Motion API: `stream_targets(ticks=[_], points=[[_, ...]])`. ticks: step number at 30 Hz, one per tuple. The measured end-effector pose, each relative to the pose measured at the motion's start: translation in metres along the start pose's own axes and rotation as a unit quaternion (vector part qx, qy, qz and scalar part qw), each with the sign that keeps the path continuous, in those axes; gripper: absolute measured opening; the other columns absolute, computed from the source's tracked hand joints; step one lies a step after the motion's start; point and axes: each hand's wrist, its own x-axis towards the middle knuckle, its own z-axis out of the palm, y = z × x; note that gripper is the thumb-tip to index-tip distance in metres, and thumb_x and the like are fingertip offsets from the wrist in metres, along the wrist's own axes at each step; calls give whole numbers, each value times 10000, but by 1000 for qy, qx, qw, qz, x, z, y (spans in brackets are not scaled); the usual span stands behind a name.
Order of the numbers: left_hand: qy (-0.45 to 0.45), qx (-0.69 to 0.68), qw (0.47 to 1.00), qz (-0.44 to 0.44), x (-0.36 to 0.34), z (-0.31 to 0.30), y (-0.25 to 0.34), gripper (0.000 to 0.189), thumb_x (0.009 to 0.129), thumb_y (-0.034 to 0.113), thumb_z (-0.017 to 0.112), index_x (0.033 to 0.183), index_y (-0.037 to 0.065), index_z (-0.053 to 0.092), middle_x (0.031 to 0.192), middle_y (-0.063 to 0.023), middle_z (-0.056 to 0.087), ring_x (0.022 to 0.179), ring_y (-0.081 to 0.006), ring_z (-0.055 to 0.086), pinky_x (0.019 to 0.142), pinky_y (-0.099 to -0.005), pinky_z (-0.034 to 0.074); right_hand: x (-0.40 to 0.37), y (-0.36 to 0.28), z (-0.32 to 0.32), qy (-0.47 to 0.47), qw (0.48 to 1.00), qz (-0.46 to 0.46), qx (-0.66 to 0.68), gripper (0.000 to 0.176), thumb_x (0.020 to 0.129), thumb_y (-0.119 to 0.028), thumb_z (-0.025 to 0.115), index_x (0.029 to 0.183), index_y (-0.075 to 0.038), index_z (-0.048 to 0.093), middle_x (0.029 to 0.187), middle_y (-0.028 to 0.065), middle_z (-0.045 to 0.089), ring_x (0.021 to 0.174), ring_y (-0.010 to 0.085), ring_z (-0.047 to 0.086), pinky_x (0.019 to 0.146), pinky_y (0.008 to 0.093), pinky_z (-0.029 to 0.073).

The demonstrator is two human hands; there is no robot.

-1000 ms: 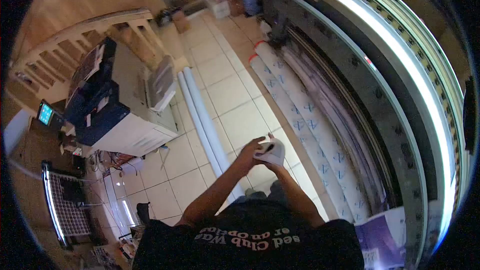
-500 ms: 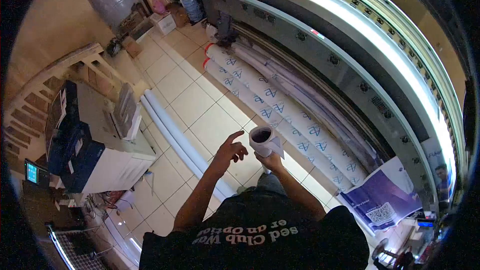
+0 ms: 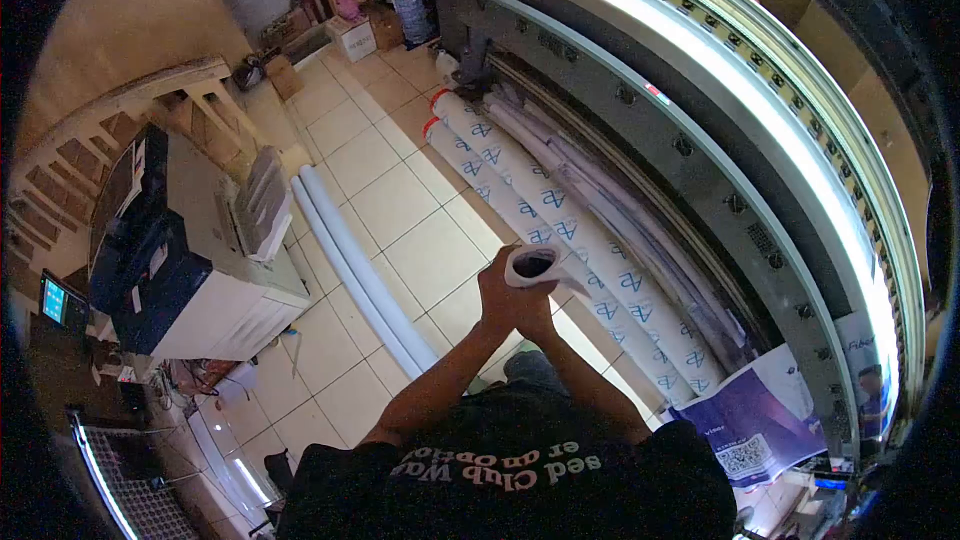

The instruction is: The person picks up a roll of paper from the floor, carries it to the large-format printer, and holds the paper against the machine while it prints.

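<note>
I hold a rolled-up white sheet (image 3: 533,263) upright in front of my chest, its dark hollow end facing up. My left hand (image 3: 498,298) wraps around the roll from the left and my right hand (image 3: 537,310) grips it just below the top, the two hands pressed together. Beneath them lies the tiled floor (image 3: 420,240). Long rolls of white media with blue logos (image 3: 560,230) lie on the floor to the right of my hands.
A wide-format printer (image 3: 700,110) runs along the right side, with a purple printed sheet (image 3: 755,420) hanging at its near end. Two white tubes (image 3: 350,260) lie on the floor at left, beside a white and blue copier (image 3: 190,250). Boxes stand at the far wall.
My left hand, open and apart from the roll half a second ago, has closed around it beside the right hand. The roll has risen slightly and the view has shifted.
</note>
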Motion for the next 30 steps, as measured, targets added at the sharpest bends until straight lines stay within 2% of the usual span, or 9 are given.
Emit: stream_targets(ticks=[4, 7, 9, 13, 15, 20, 23, 24, 30], points=[[74, -16, 997, 13, 27, -5, 4, 580, 669, 158, 945, 1125, 16, 617, 993, -103, 751, 904, -190, 725, 864, -340, 578, 16, -2, 24, 33, 999, 36, 23, 880, 754, -348, 852, 1437, -36, 392, 1182, 217, 681, 1123, 333, 670, 920, 424, 537], [140, -10, 990, 23, 45, -2, 21, 947, 618, 263, 977, 1366, -3, 462, 1168, -139, 628, 1043, -264, 654, 941, -390, 543, 31, 5, 55, 141, 990, 27, 17, 869, 789, -373, 830, 1447, -23, 383, 1154, 302, 672, 1089, 449, 666, 893, 516, 542], [97, 126, 972, 171, 60, 0, 16, 986, 652, 161, 921, 1445, -17, 363, 1108, -134, 640, 1008, -298, 649, 990, -433, 510, 47, -2, 56, 173, 983, 58, -11, 878, 789, -366, 824, 1456, -9, 380, 1152, 310, 673, 1091, 463, 659, 885, 542, 540], [47, 120, 974, 187, 99, 10, -14, 1161, 607, 99, 910, 1540, 11, 226, 1190, -159, 596, 1092, -297, 602, 1019, -462, 481, 69, -33, 27, 187, 982, 22, -11, 894, 754, -348, 831, 1450, 16, 405, 1186, 296, 666, 1107, 454, 653, 945, 517, 533], [66, 34, 981, 182, 115, 15, -10, 1223, 610, 370, 967, 1551, 37, 260, 1210, -108, 570, 1085, -283, 584, 980, -425, 493, 76, -48, 7, 141, 990, 23, 5, 904, 762, -401, 832, 1460, -3, 417, 1363, 270, 568, 1274, 416, 553, 1072, 505, 447], [-65, -225, 943, 235, 140, 20, 31, 670, 784, 256, 778, 1342, 32, 482, 1125, -103, 579, 975, -233, 602, 844, -362, 543, 84, -53, -62, -18, 985, -168, -28, 1062, 718, -454, 855, 1529, -15, 329, 1424, 271, 520, 1317, 431, 511, 1117, 506, 398], [-251, -395, 874, 132, 151, 28, 38, 503, 864, 142, 716, 1307, 37, 503, 1212, -141, 548, 958, -206, 612, 819, -334, 555, 78, -65, -71, -11, 998, -24, -52, 1011, 716, -438, 859, 1492, -11, 370, 1371, 279, 561, 1254, 448, 561, 1061, 505, 454], [-359, -401, 837, 101, 154, 28, 48, 624, 860, 148, 747, 1398, 50, 447, 1296, -156, 528, 988, -204, 614, 827, -326, 557, 77, -61, -68, 43, 999, -12, -12, 927, 733, -420, 847, 1442, -11, 412, 1277, 275, 621, 1166, 449, 621, 989, 496, 509], [-301, -198, 909, 207, 140, 71, 76, 996, 650, 210, 945, 1471, 59, 402, 1179, -110, 610, 1043, -245, 631, 906, -385, 555, 66, -41, -46, 371, 926, 65, -35, 773, 762, -341, 824, 1396, -88, 460, 1200, 236, 667, 1102, 439, 652, 932, 527, 533]])
